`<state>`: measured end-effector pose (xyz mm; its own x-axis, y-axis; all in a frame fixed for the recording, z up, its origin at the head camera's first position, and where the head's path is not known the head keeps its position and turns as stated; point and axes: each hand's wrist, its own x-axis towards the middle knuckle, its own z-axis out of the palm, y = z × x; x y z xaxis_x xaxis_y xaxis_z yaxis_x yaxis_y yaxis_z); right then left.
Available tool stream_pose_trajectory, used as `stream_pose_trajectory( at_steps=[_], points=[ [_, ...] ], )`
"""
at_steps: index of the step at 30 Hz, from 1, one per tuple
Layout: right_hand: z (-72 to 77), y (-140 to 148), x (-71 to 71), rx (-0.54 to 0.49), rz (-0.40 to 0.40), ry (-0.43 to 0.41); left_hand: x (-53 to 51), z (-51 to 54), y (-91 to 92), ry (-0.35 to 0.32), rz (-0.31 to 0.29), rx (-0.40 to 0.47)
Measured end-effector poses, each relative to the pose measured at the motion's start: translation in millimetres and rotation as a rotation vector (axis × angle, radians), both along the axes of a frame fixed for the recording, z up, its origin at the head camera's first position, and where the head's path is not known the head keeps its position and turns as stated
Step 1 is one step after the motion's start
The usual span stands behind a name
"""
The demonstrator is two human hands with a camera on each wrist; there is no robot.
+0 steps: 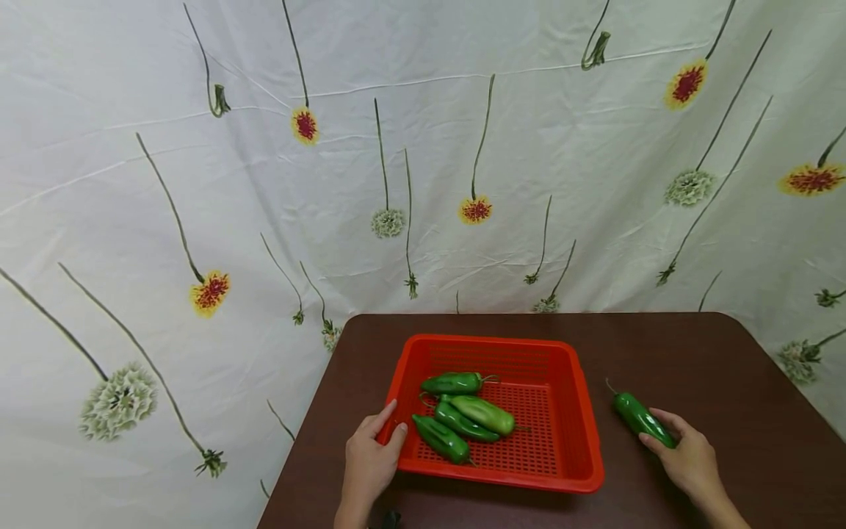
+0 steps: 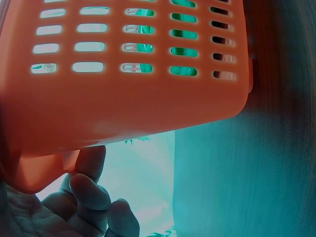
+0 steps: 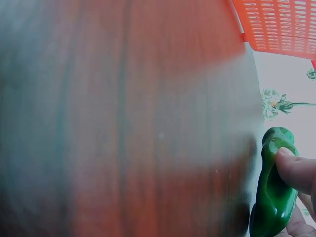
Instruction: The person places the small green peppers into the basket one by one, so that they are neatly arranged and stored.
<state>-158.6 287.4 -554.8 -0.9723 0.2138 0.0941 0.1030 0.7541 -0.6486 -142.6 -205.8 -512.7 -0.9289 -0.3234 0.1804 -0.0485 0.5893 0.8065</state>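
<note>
A red plastic basket (image 1: pixel 502 479) with slotted sides sits on the table, holding several green peppers (image 1: pixel 479 414) grouped toward its left half. My left hand (image 1: pixel 371 459) grips the basket's left rim near the front corner, thumb on the inner side; in the left wrist view its fingers bend under the rim beside the slotted wall (image 2: pixel 148 103). To the right of the basket, my right hand (image 1: pixel 687 455) holds another green pepper (image 1: pixel 637 415) by its blunt end, stem pointing away. The right wrist view shows the thumb pressed against this glossy pepper (image 3: pixel 274 207).
The dark brown table (image 1: pixel 667 353) has rounded far corners. Behind it hangs a white cloth (image 1: pixel 423 44) printed with flowers. A small dark object (image 1: pixel 391 520) shows at the bottom edge, too cut off to identify.
</note>
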Motion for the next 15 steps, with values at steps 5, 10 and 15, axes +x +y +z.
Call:
stream_pose_trajectory(
  at_steps=[5, 10, 15],
  points=[
    [1.7, 1.0, -0.2, -0.005, 0.007, 0.021, -0.4, 0.6, -0.1, -0.003, -0.002, -0.004],
    [6.8, 1.9, -2.1, 0.013, 0.002, 0.077, -1.7, 0.7, -0.2, -0.001, -0.004, -0.012],
    [17.9, 3.7, -5.2, 0.020, -0.006, 0.122, -0.2, -0.4, -0.2, -0.005, 0.006, -0.004]
  ],
)
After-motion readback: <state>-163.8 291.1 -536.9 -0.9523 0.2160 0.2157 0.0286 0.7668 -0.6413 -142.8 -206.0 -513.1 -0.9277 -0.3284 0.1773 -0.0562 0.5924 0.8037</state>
